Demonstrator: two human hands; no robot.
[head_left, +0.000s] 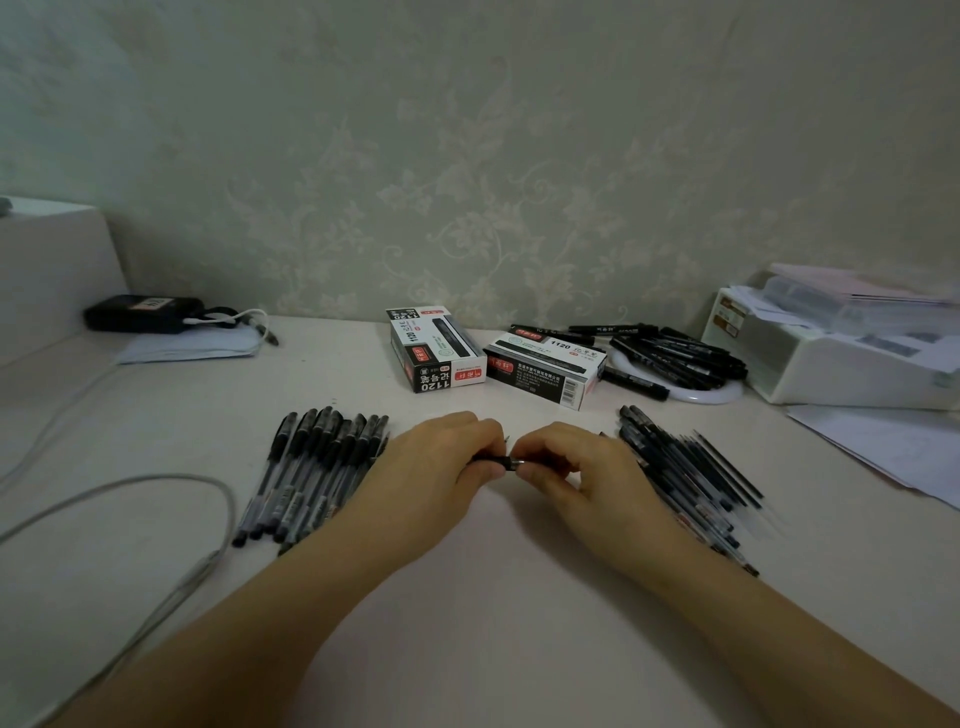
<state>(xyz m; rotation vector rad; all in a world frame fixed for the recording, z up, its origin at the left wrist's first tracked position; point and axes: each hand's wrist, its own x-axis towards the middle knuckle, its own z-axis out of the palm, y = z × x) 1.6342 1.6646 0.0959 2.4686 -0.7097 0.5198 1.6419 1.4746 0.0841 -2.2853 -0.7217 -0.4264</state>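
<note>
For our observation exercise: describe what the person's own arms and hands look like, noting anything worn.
The left hand and right hand are bare: no gloves, and no ring shows. The left forearm and right forearm are uncovered to the picture's edge, with no sleeve, watch or bracelet in view.

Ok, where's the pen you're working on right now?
Head view, mid-table: the pen is pinched between the left hand and the right hand, just in front of the two black boxes.
</note>
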